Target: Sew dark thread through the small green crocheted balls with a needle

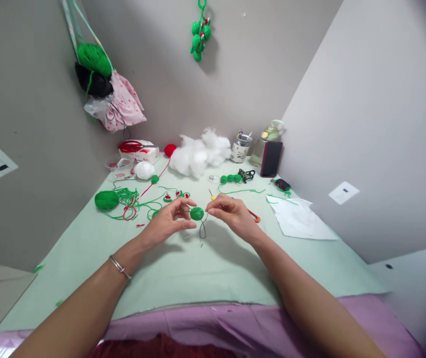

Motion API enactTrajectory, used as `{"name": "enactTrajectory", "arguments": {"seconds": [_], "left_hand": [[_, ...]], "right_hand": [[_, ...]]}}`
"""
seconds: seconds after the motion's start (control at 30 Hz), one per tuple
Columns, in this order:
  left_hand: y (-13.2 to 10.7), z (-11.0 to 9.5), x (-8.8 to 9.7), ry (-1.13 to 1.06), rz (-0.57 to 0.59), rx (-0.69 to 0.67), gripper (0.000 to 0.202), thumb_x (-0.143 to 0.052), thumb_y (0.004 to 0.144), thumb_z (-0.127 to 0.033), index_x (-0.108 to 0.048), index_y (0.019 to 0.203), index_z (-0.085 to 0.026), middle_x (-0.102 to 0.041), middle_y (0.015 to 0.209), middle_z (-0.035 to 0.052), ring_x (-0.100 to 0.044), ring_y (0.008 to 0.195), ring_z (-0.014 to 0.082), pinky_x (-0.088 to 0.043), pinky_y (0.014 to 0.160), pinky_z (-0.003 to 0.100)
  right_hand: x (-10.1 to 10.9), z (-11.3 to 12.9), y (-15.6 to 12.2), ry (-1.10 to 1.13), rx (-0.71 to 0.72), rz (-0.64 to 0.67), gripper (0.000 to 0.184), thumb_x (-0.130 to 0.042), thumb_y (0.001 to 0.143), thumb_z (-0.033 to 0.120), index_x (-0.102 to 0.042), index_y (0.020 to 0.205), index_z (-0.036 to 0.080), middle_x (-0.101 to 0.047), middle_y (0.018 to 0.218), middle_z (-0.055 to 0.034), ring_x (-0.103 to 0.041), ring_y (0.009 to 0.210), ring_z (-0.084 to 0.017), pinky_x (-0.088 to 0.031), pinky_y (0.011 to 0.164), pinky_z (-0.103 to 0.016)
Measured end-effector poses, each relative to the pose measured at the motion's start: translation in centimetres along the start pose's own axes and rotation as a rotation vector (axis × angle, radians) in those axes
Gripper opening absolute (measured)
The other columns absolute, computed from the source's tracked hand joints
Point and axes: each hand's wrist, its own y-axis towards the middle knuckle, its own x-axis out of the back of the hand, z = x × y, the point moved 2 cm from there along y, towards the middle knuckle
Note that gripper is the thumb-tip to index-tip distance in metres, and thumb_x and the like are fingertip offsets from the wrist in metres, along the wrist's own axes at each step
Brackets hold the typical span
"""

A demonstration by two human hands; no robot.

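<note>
A small green crocheted ball [197, 214] is raised above the table, at the fingertips of my left hand [168, 219]. My left thumb and index finger curve below and above its near side; the fingers behind are partly hidden. A thin dark cord [202, 231] runs at the ball and hangs in a loop under it. My right hand [230, 214] is closed in a pinch just right of the ball, on a thin dark strand that looks like the same cord. Beyond my hands lie small red, white and green crocheted pieces [179, 194] and a yellow-handled tool [213, 197].
Left are a green yarn ball [106, 200] and tangled strands. White stuffing [200, 153], a red yarn ball [170, 149], a pen cup [241, 149], a bottle [268, 144] and a phone [271, 159] stand at the back. White paper [298, 219] lies right.
</note>
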Motion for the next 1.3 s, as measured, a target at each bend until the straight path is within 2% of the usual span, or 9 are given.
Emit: {"name": "enactTrajectory", "arguments": {"seconds": [0.17, 0.3, 0.4, 0.47, 0.57, 0.73, 0.87, 1.0, 1.3], "left_hand": [[-0.3, -1.0, 0.1, -0.149, 0.025, 0.012, 0.034, -0.073, 0.083, -0.044, -0.061, 0.101, -0.018, -0.047, 0.066, -0.0059, -0.05, 0.059, 0.0084, -0.046, 0.063, 0.024], [-0.6, -1.3, -0.2, -0.364, 0.041, 0.12, 0.023, -0.07, 0.086, -0.037, -0.062, 0.094, -0.017, -0.038, 0.056, -0.0097, -0.036, 0.042, 0.0032, -0.04, 0.045, 0.017], [-0.5, -1.2, -0.1, -0.512, -0.032, 0.157, 0.019, -0.072, 0.086, -0.031, -0.064, 0.095, -0.016, -0.042, 0.056, -0.01, -0.034, 0.037, 0.0006, -0.036, 0.039, 0.014], [-0.4, -1.0, 0.1, -0.594, -0.091, 0.171, 0.019, -0.075, 0.083, -0.027, -0.066, 0.096, -0.015, -0.051, 0.06, -0.0081, -0.044, 0.041, 0.001, -0.042, 0.043, 0.013], [-0.2, -0.7, 0.3, -0.643, -0.15, 0.171, 0.02, -0.076, 0.082, -0.022, -0.069, 0.098, -0.013, -0.067, 0.079, -0.0008, -0.066, 0.067, 0.0065, -0.056, 0.069, 0.016], [-0.4, -0.4, 0.1, -0.489, -0.004, 0.157, 0.033, -0.075, 0.084, -0.028, -0.07, 0.114, -0.016, -0.071, 0.119, 0.0102, -0.065, 0.112, 0.0196, -0.048, 0.101, 0.029], [-0.6, -0.4, -0.5, -0.378, 0.082, 0.137, 0.046, -0.081, 0.076, -0.03, -0.068, 0.119, -0.019, -0.071, 0.122, 0.0113, -0.066, 0.11, 0.0218, -0.045, 0.1, 0.033], [-0.5, -0.4, -0.8, -0.358, 0.051, 0.151, 0.042, -0.084, 0.071, -0.025, -0.07, 0.11, -0.019, -0.073, 0.11, 0.0078, -0.068, 0.093, 0.0162, -0.048, 0.088, 0.029], [-0.5, -0.6, -0.8, -0.306, 0.049, 0.131, 0.04, -0.083, 0.071, -0.021, -0.068, 0.108, -0.02, -0.072, 0.108, 0.0057, -0.067, 0.093, 0.0154, -0.048, 0.082, 0.027]], "right_hand": [[-0.1, -0.1, 0.0, 0.067, -0.02, 0.064, 0.016, -0.071, 0.086, 0.035, -0.076, 0.083, 0.02, -0.055, 0.076, -0.0005, -0.05, 0.072, -0.013, -0.038, 0.068, -0.029], [-0.3, 0.2, -0.1, 0.07, -0.003, 0.116, 0.019, -0.07, 0.088, 0.038, -0.076, 0.085, 0.02, -0.056, 0.078, -0.0016, -0.052, 0.075, -0.014, -0.039, 0.071, -0.03], [-0.5, 0.3, -0.2, 0.063, -0.003, 0.148, 0.019, -0.07, 0.088, 0.037, -0.076, 0.085, 0.02, -0.057, 0.077, -0.0021, -0.052, 0.076, -0.015, -0.04, 0.072, -0.031], [-0.5, 0.4, -0.3, 0.06, -0.006, 0.164, 0.018, -0.071, 0.088, 0.037, -0.076, 0.084, 0.02, -0.057, 0.078, -0.0022, -0.052, 0.076, -0.015, -0.04, 0.071, -0.03], [-0.5, 0.6, -0.3, 0.057, 0.006, 0.156, 0.02, -0.071, 0.088, 0.039, -0.076, 0.084, 0.02, -0.057, 0.077, -0.0022, -0.052, 0.076, -0.015, -0.04, 0.071, -0.031], [-0.3, 0.5, -0.2, 0.051, 0.052, 0.064, 0.019, -0.071, 0.087, 0.039, -0.076, 0.084, 0.021, -0.056, 0.076, -0.0014, -0.051, 0.074, -0.015, -0.04, 0.071, -0.031], [-0.2, 0.4, -0.3, 0.022, 0.073, 0.001, 0.015, -0.07, 0.088, 0.035, -0.077, 0.087, 0.023, -0.056, 0.075, -0.0012, -0.051, 0.076, -0.015, -0.04, 0.07, -0.031], [-0.2, 0.6, -0.4, -0.005, 0.069, -0.003, 0.013, -0.07, 0.089, 0.033, -0.077, 0.087, 0.023, -0.055, 0.075, -0.0011, -0.051, 0.075, -0.015, -0.04, 0.069, -0.031], [-0.6, 0.5, -0.2, 0.074, 0.032, 0.043, 0.017, -0.072, 0.085, 0.038, -0.077, 0.084, 0.022, -0.056, 0.077, -0.0014, -0.052, 0.074, -0.014, -0.043, 0.07, -0.03]]}}
